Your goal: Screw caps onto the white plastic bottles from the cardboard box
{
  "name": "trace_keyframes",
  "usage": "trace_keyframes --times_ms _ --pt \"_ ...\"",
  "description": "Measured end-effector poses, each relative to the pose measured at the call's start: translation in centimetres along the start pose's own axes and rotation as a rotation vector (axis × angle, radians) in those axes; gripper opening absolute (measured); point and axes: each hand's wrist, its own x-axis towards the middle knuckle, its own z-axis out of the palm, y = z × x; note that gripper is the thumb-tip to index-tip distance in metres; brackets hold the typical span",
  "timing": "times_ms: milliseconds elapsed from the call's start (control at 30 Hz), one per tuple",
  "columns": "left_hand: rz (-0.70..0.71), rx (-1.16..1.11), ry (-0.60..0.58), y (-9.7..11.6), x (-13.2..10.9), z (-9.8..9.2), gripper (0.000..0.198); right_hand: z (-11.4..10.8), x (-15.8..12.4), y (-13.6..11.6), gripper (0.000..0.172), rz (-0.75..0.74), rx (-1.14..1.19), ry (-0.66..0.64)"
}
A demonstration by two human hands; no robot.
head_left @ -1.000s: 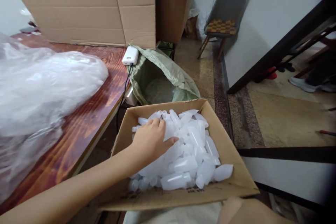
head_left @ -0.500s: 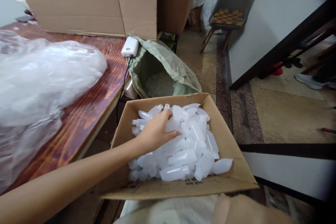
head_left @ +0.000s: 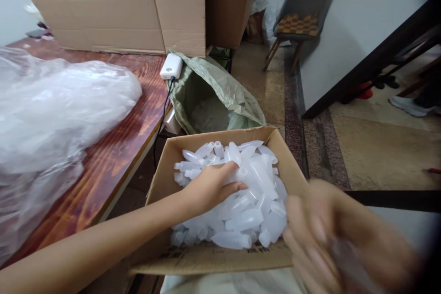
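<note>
A cardboard box (head_left: 161, 179) in front of me is full of small translucent white plastic bottles (head_left: 255, 183). My left hand (head_left: 210, 187) reaches into the box and lies on the pile, fingers curled over the bottles near the left side. Whether it grips one is hidden. My right hand (head_left: 330, 234) is raised close to the camera at the lower right, over the box's right edge. It is smeared by motion, so its fingers cannot be read.
A wooden table (head_left: 138, 115) at the left carries a big clear plastic bag (head_left: 51, 115), a white power bank (head_left: 171, 66) with a cable, and large cardboard boxes (head_left: 113, 7). A green woven sack (head_left: 220, 92) stands behind the box. A grey chair (head_left: 303, 4) is beyond.
My right hand has risen from the bottom edge into view at the lower right, blurred. My left hand has slid slightly nearer on the bottles and curled its fingers more.
</note>
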Motion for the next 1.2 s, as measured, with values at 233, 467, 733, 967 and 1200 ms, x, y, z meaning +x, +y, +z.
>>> trace_keyframes --times_ms 233,467,733,967,1200 --pt "0.079 -0.036 0.132 1.0 -0.4 -1.6 0.026 -0.9 4.0 0.3 0.019 0.752 1.211 -0.002" --pt "0.211 -0.095 0.181 1.9 -1.5 -2.8 0.032 -0.1 3.7 0.7 0.035 0.646 0.678 0.068" --pt "0.252 -0.164 0.036 1.5 -2.3 -2.8 0.036 -0.9 5.7 -0.1 0.037 -0.091 -0.32 -0.016" --pt "0.247 -0.296 -0.011 1.5 -2.7 -3.2 0.033 -2.4 6.2 -0.9 0.033 -0.236 -0.39 -0.251" --pt "0.236 -0.796 -0.333 1.9 -3.0 -3.8 0.026 -4.4 5.6 -1.7 0.028 -0.282 -0.354 -0.4"
